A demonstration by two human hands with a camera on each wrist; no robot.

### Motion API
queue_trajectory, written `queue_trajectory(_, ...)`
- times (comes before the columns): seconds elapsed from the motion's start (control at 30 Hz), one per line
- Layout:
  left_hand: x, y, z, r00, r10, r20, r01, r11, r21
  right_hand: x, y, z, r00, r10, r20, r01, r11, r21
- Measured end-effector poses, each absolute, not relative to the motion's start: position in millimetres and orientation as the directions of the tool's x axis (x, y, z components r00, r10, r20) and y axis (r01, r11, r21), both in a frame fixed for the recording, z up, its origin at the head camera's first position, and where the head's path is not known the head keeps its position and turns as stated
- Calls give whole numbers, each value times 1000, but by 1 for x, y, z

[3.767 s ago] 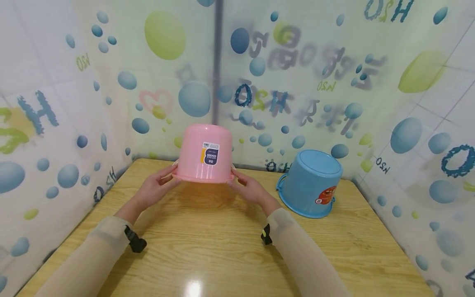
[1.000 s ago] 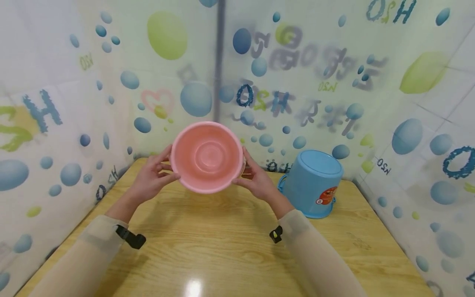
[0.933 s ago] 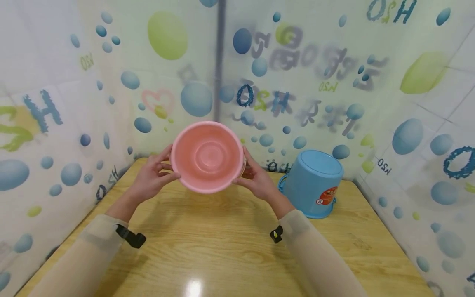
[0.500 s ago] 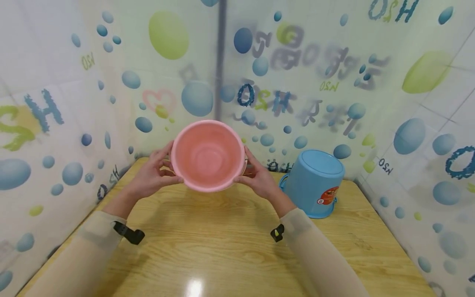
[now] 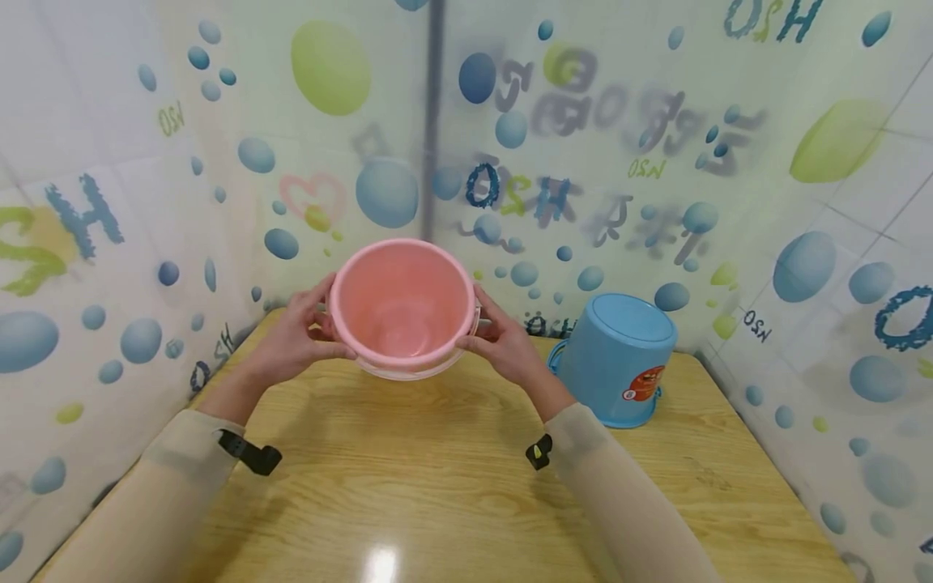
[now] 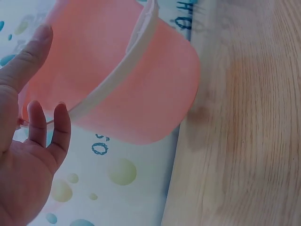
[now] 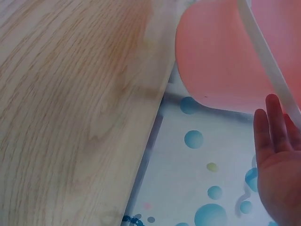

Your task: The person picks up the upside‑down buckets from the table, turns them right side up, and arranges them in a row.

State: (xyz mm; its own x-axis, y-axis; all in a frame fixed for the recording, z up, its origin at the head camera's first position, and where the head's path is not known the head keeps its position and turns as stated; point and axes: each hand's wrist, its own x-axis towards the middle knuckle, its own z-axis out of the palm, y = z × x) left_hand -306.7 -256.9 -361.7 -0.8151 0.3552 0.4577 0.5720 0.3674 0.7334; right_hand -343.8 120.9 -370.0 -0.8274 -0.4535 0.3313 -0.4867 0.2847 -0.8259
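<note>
A pink bucket is held over the far part of the table, its mouth turned upward and toward me. My left hand grips its rim on the left side, thumb along the front. On the opposite side my right hand pinches the rim the same way. The white handle droops below the rim. Both wrist views show the bucket's smooth outer wall with the handle running across it, near the curled lower fingers. The bucket's base is hidden in the head view.
A blue bucket with a red sticker stands upside down on the wooden table, right of my right hand. Its blue handle hangs at its left. A patterned curtain encloses the table's back and sides.
The pink bucket, earlier upside down with its label showing, has been turned over. Over the last second its mouth has tipped further upward. The blue bucket has stayed put.
</note>
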Motion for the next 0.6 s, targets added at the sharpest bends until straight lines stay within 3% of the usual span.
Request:
queue_trajectory(0.17, -307, -260, -361, -810, 349, 471, 575, 321, 752, -348, 119, -369, -814, -477, 330, -488, 254, -835)
queue_trajectory(0.4, -308, -264, -361, -892, 237, 386, 453, 436, 778, -352, 112, -373, -806, -493, 328, -478, 213, -852)
queue_trajectory(0.6, -315, -265, -365, -919, 203, 337, 393, 474, 788, -356, 108, -380, -820, -474, 322, -462, 215, -860)
